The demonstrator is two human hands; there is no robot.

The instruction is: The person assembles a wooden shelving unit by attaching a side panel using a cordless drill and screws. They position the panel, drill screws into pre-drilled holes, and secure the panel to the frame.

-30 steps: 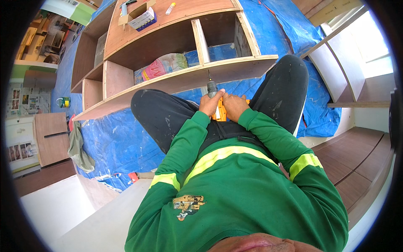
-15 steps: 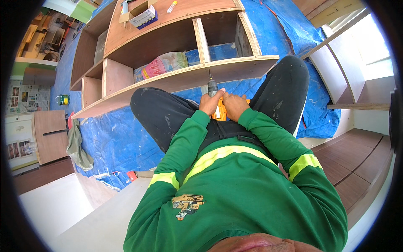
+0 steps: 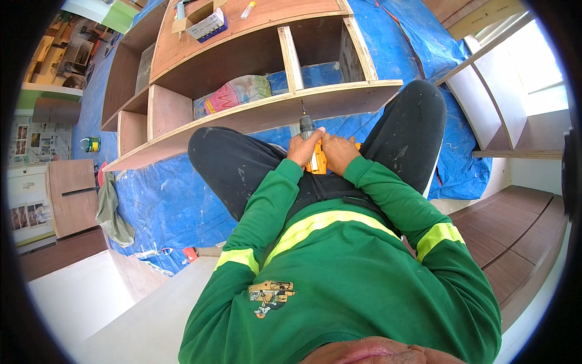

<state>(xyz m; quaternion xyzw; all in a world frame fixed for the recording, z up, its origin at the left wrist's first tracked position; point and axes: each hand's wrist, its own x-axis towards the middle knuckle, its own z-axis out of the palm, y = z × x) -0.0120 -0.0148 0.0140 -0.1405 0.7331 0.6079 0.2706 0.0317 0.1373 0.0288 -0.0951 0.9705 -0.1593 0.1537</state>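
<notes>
Between my knees I hold an orange power drill (image 3: 317, 159) with a grey chuck, its thin bit pointing away from me. My left hand (image 3: 301, 150) wraps round the front of the drill's body. My right hand (image 3: 340, 151) is closed on the drill from the other side; the grip is mostly hidden under my hands. The bit reaches the near side panel (image 3: 254, 116) of a wooden cabinet frame, in line with an upright divider (image 3: 291, 59). Whether the tip has entered the wood, I cannot tell.
Blue tarpaulin (image 3: 163, 206) covers the floor. On the cabinet top (image 3: 260, 27) stand an opened cardboard box (image 3: 207, 24) and a small yellow-capped tube (image 3: 248, 10). A printed sack (image 3: 239, 94) shows inside the frame. Another shelf unit (image 3: 515, 151) stands at the right; a grey-green cloth (image 3: 113, 212) lies left.
</notes>
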